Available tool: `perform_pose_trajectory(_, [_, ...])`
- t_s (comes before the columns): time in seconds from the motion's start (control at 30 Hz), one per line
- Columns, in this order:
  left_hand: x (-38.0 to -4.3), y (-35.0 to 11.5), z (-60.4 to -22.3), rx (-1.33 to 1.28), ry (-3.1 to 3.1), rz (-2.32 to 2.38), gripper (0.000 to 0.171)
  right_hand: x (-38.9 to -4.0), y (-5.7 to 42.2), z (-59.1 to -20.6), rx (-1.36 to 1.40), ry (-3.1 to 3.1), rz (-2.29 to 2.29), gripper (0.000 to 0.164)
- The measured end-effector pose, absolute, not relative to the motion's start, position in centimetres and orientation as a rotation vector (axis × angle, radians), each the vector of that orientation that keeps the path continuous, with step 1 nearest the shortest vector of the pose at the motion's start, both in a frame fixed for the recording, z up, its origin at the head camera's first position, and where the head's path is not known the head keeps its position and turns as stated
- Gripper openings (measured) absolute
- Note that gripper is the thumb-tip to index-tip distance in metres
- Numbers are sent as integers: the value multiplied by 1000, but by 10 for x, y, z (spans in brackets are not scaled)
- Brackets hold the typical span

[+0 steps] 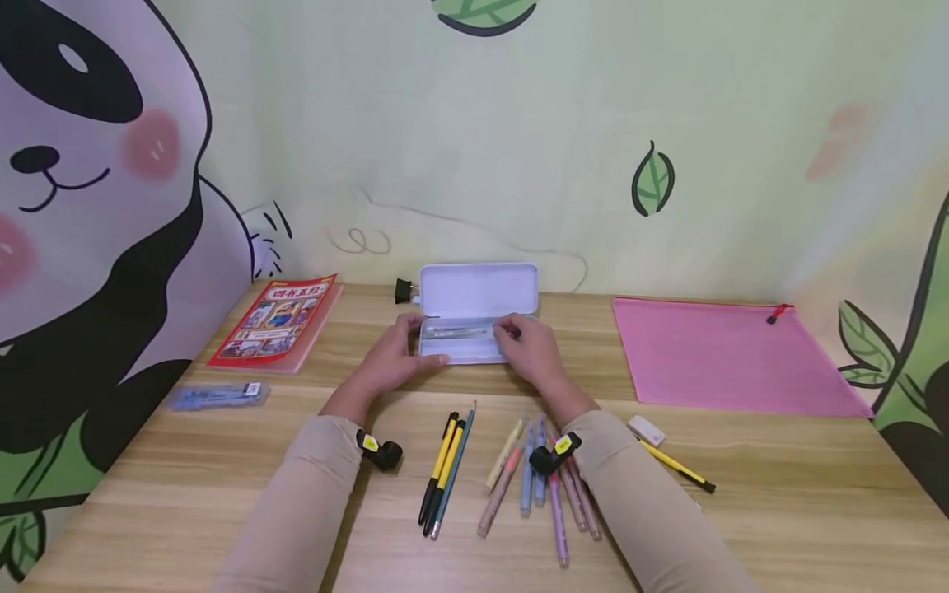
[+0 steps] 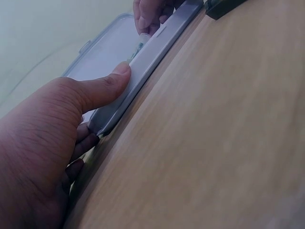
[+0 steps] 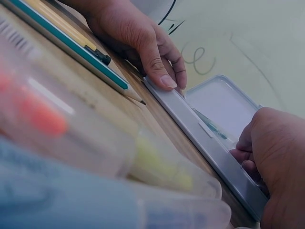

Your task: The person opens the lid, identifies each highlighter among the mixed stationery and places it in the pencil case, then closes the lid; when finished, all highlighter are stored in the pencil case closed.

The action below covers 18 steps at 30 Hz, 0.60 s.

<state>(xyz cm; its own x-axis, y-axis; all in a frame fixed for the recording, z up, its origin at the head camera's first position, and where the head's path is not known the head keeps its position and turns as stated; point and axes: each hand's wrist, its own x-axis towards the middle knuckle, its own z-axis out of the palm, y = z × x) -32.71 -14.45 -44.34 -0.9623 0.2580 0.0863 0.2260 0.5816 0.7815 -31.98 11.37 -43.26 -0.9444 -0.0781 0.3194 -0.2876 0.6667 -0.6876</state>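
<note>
A white pencil case lies on the table with its lid raised at the back. My left hand grips the case's left end, the thumb along the front rim and the fingers round the corner. Inside the case lies a slim clear pen with green markings, partly hidden by the front wall in both wrist views. At the right end, my right hand reaches into the case and its curled fingers pinch the end of the pen.
Nearer me lie yellow-black pens, a teal pencil and several pastel markers. To the right are an eraser, another yellow pen and a pink zip pouch. A red book and blue packet lie left.
</note>
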Motion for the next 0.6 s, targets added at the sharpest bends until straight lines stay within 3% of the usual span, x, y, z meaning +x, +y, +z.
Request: perform_pose_trajectory(0.6, [-325,-143,-440,397,2752,1354,98,-319,113,-430,277,-2588,1186,25])
